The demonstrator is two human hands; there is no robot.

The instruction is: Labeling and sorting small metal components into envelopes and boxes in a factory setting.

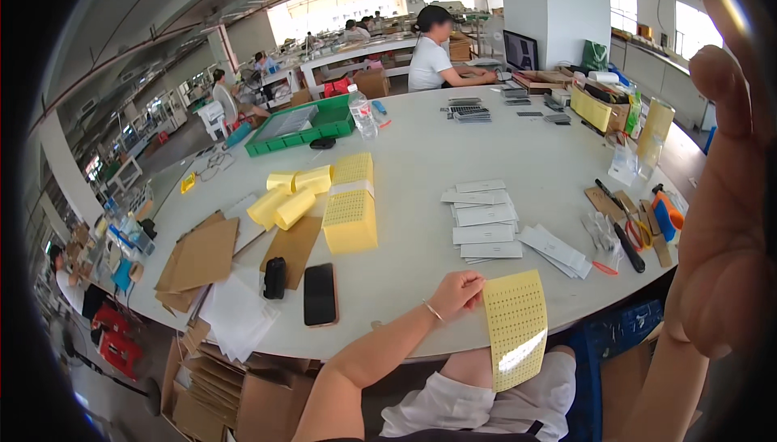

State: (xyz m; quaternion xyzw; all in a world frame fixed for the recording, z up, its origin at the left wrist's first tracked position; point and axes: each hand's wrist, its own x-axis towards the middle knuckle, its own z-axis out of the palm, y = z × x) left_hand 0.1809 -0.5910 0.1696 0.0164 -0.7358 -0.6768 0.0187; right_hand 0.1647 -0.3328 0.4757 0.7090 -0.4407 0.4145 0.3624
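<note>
Head view: white table [413,150] spans the workspace. Green tray [279,144]: located at the far left corner of the table. Brown cardboard pieces [198,260]: piled along the left edge. Banded yellow stack [352,227]: left of table centre, standing beside yellow rolls [267,209]. Yellow sheet [514,320]: located at the near edge, right of its middle, lower part hanging past that edge. Right hand [724,227]: raised beyond the right edge, close to the camera; whether its grip is apart or together cannot be told. Left hand [461,292]: above the near edge, grip clamped on the upper left corner of the yellow sheet. White cards [486,214]: in overlapping piles, between table centre and near edge. Phone [320,295]: flat near the near edge, left of the left hand
</note>
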